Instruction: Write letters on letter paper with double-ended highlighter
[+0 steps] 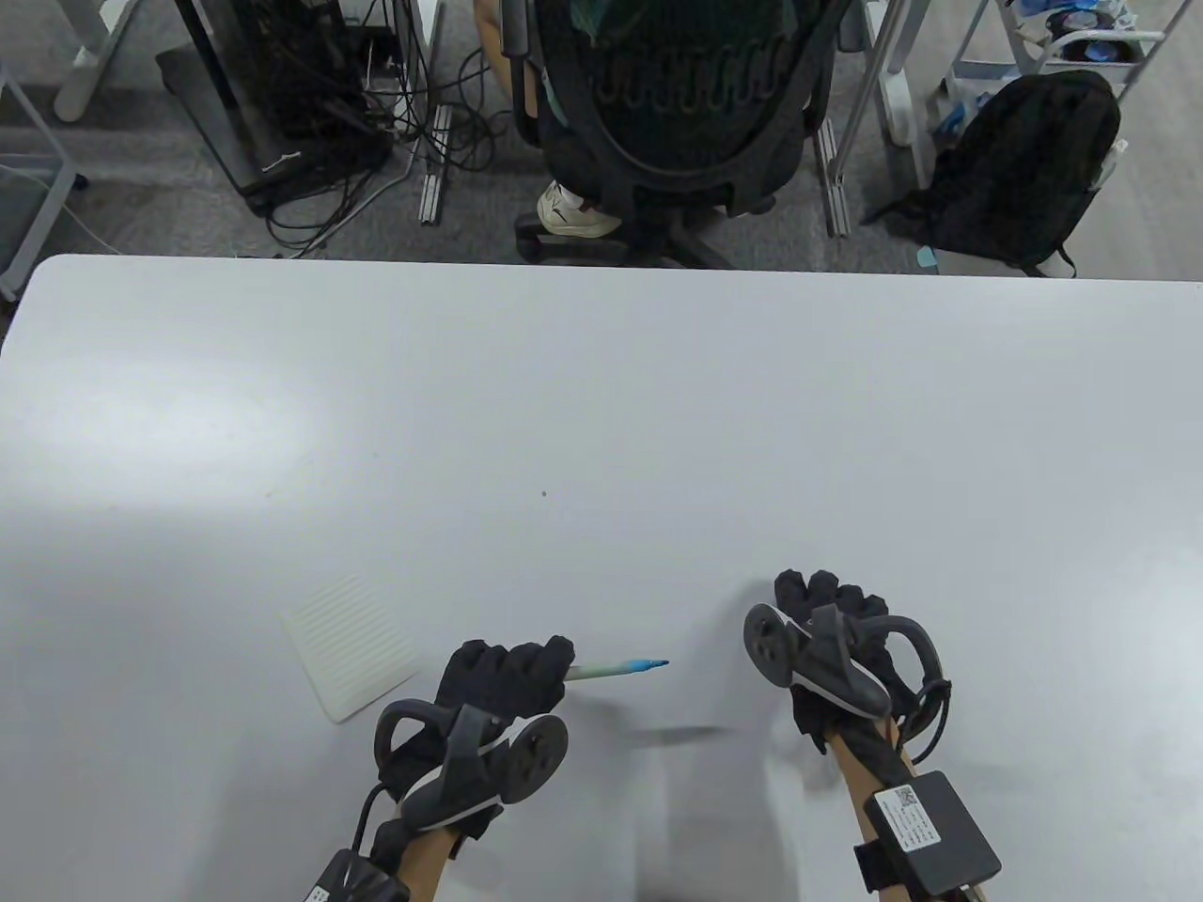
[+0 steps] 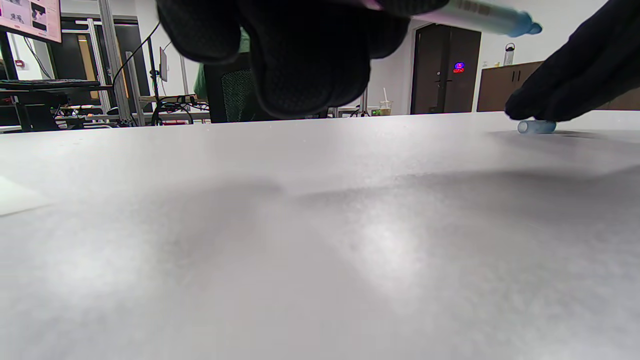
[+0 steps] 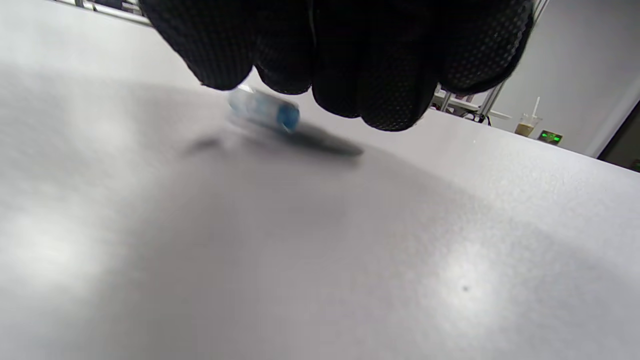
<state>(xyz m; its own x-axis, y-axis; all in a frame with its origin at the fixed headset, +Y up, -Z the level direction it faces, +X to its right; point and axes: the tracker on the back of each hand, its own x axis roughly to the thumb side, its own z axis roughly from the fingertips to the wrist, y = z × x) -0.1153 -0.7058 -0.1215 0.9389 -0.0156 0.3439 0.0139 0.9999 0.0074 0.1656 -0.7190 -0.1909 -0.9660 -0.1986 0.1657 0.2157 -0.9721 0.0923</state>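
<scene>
My left hand (image 1: 512, 676) grips a pale double-ended highlighter (image 1: 616, 668) near the table's front edge, its bare blue tip pointing right. The left wrist view shows the barrel (image 2: 480, 15) sticking out past my curled fingers (image 2: 300, 50). A small lined letter paper (image 1: 348, 644) lies just left of that hand, tilted. My right hand (image 1: 827, 611) hovers low to the right, fingers bent down. Under its fingertips (image 2: 580, 75) a translucent blue cap (image 2: 536, 127) lies on the table. The cap (image 3: 265, 111) looks blurred below the fingers (image 3: 350, 50), with no finger curled round it.
The white table (image 1: 601, 423) stretches far beyond the hands. Past its far edge stand a black office chair (image 1: 677, 103) with a person's shoe beside it, a black backpack (image 1: 1024, 169) and a tangle of cables (image 1: 329, 122).
</scene>
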